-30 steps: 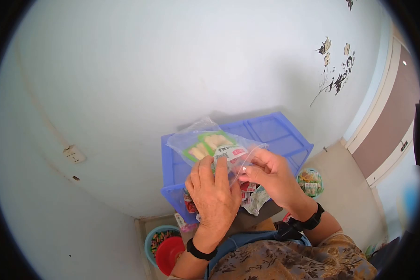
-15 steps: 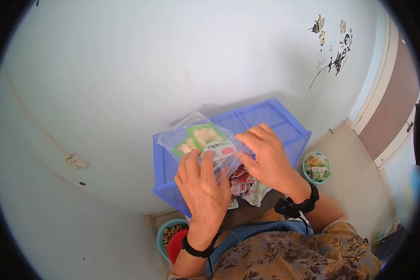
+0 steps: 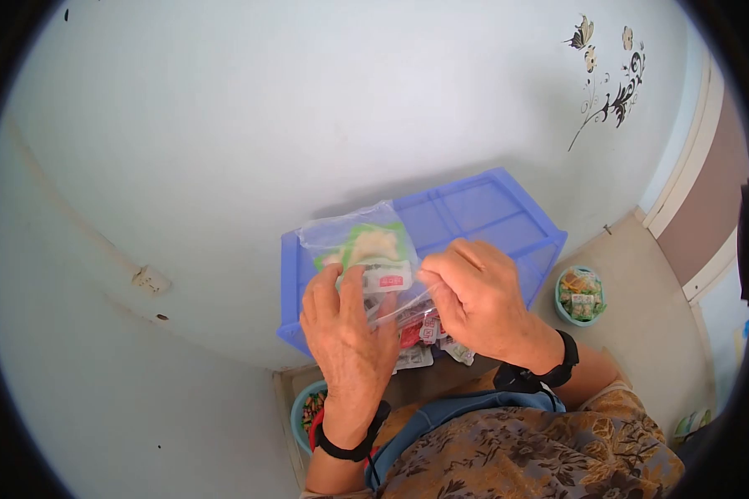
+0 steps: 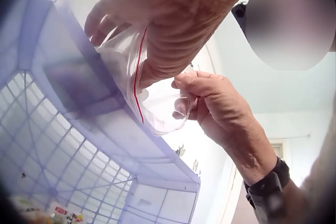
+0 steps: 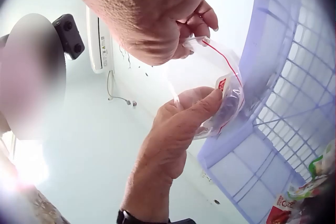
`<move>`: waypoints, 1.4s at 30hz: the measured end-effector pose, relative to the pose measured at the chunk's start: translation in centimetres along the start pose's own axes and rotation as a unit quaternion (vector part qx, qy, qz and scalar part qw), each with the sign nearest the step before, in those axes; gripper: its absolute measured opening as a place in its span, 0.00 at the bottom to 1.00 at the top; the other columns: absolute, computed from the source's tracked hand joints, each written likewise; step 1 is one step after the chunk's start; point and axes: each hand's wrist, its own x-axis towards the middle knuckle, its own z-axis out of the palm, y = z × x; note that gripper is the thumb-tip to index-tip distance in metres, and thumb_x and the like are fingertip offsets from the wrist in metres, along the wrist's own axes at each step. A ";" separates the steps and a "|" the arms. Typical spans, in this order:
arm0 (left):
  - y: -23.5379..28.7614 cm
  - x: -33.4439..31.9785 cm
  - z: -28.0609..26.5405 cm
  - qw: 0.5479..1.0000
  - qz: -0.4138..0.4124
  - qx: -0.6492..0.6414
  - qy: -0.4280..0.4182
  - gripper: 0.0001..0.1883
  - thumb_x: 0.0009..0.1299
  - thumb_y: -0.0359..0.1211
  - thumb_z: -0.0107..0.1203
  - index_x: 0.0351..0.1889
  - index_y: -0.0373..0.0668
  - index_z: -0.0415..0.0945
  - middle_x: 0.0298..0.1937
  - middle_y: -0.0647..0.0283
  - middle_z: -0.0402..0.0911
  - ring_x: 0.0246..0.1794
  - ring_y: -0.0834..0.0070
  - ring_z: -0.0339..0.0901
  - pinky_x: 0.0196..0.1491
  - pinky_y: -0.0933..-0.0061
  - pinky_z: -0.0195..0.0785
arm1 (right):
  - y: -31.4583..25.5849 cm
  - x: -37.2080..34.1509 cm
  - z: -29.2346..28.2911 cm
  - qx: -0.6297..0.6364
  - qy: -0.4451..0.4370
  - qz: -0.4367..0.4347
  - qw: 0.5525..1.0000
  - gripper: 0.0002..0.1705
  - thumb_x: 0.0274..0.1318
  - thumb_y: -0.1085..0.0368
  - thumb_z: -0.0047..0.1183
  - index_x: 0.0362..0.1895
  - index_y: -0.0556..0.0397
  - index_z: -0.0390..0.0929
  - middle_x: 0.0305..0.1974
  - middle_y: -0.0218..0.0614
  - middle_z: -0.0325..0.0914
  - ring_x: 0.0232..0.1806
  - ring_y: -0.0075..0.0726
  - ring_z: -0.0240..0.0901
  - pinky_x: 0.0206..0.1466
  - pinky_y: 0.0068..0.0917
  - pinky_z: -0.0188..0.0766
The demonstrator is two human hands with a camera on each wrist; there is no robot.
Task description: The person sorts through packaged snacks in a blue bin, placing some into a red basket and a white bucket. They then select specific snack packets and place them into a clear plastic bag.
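A clear zip bag [image 3: 314,235] spans both hands over a blue plastic basket rack [image 3: 495,208]. Inside it shows a green-edged packet [image 3: 376,244] with pale pieces. My left hand [image 3: 345,320] grips the bag's near left side, thumb at the mouth beside the red zip line [image 4: 138,71]. With thumb and fingers, my right hand [image 3: 478,291] pinches the mouth's right edge; in the left wrist view the mouth gapes between the hands. Loose red and white packets [image 3: 430,329] lie below the bag, partly hidden by the hands.
On the floor at right stands a light blue basin [image 3: 559,309] of wrapped packets. Another blue basin [image 3: 298,414] with small colourful pieces sits at lower left, partly behind the left forearm. The wall [image 3: 225,125] rises behind the rack.
The right hand has gone from fingering the zip edge, through loosened fingers, to pinching the mouth's right edge. The bag has turned slightly and hangs more upright. The head view has shifted.
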 end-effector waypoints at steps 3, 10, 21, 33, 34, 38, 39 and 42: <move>0.2 0.1 -0.3 1.000 -0.005 -0.011 -0.020 0.32 0.53 0.30 0.70 0.58 0.38 0.73 0.59 0.48 0.71 0.59 0.49 0.69 0.58 0.51 0.63 | 0.2 -0.2 0.0 -0.031 0.012 0.004 0.999 0.06 0.50 0.74 0.60 0.32 0.54 0.75 0.28 0.37 0.68 0.28 0.46 0.68 0.30 0.41 0.65; 0.2 -0.2 0.7 0.999 -0.007 -0.015 0.039 0.33 0.49 0.23 0.67 0.56 0.36 0.70 0.55 0.49 0.74 0.58 0.48 0.70 0.59 0.53 0.65 | 0.0 0.3 0.9 -0.065 -0.015 -0.092 0.994 0.17 0.41 0.73 0.59 0.41 0.59 0.74 0.39 0.40 0.70 0.41 0.46 0.70 0.44 0.39 0.67; -0.8 -0.4 0.3 0.998 0.029 -0.022 0.051 0.24 0.49 0.18 0.63 0.46 0.39 0.72 0.57 0.50 0.74 0.57 0.51 0.71 0.57 0.54 0.64 | -0.4 1.2 2.4 -0.142 -0.128 -0.116 0.975 0.08 0.38 0.73 0.59 0.26 0.53 0.74 0.25 0.36 0.72 0.31 0.40 0.72 0.38 0.35 0.61; -0.8 -3.3 -0.6 0.969 0.221 0.059 0.096 0.09 0.57 0.20 0.59 0.33 0.43 0.81 0.64 0.56 0.76 0.67 0.51 0.69 0.66 0.47 0.59 | -0.2 1.6 2.7 -0.236 -0.179 -0.155 0.942 0.06 0.38 0.71 0.60 0.24 0.56 0.76 0.27 0.36 0.71 0.28 0.37 0.73 0.33 0.32 0.67; -0.7 -3.2 -0.3 0.969 0.220 0.061 0.097 0.09 0.57 0.20 0.59 0.33 0.43 0.81 0.64 0.56 0.76 0.67 0.51 0.69 0.66 0.47 0.59 | -0.3 1.6 2.7 -0.233 -0.183 -0.145 0.944 0.06 0.40 0.73 0.58 0.26 0.57 0.75 0.29 0.38 0.70 0.29 0.39 0.73 0.33 0.34 0.68; -0.4 -2.3 0.1 0.988 0.115 0.080 0.059 0.07 0.59 0.23 0.60 0.32 0.43 0.84 0.68 0.55 0.72 0.72 0.49 0.64 0.69 0.43 0.55 | 0.2 1.5 2.8 -0.216 -0.171 -0.146 0.950 0.06 0.39 0.73 0.58 0.27 0.57 0.75 0.29 0.38 0.70 0.28 0.41 0.73 0.32 0.35 0.69; -0.3 -2.1 0.1 0.991 0.091 0.089 0.051 0.06 0.59 0.24 0.60 0.31 0.43 0.85 0.68 0.54 0.72 0.73 0.49 0.62 0.70 0.42 0.54 | 0.2 1.7 2.6 -0.210 -0.171 -0.148 0.951 0.06 0.37 0.72 0.59 0.25 0.57 0.76 0.27 0.39 0.72 0.29 0.40 0.75 0.32 0.34 0.70; -0.5 -1.6 0.2 0.988 0.096 0.116 0.029 0.04 0.60 0.24 0.59 0.30 0.42 0.84 0.68 0.53 0.71 0.73 0.48 0.61 0.71 0.41 0.52 | 0.5 1.9 2.4 -0.188 -0.173 -0.144 0.956 0.06 0.36 0.72 0.61 0.24 0.58 0.78 0.26 0.40 0.74 0.28 0.42 0.78 0.30 0.33 0.72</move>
